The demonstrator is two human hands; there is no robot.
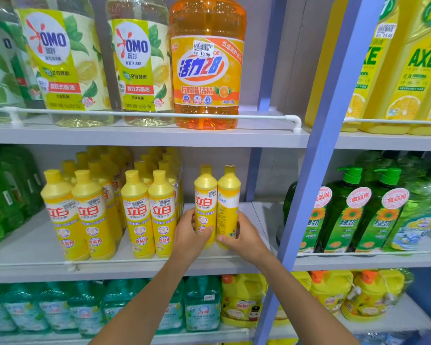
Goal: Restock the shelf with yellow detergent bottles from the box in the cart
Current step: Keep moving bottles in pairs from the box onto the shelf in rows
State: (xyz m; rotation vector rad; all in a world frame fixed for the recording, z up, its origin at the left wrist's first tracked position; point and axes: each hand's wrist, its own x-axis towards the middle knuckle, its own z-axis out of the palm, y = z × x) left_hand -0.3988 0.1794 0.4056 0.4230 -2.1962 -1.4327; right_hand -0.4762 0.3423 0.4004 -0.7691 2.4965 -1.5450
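Two yellow detergent bottles stand upright side by side at the right end of the middle shelf (234, 262). My left hand (189, 237) grips the left bottle (205, 195) near its base, its label facing me. My right hand (244, 237) grips the right bottle (229, 195), whose back label faces me. Rows of the same yellow bottles (135, 210) fill the shelf to the left, with a small gap between them and the two held ones. The box and cart are out of view.
A blue upright post (316, 170) bounds the shelf bay on the right. Large OMO bottles (137, 61) and an orange bottle (207, 63) stand above behind a white rail. Green bottles (353, 215) stand in the neighbouring bay, teal and yellow jugs below.
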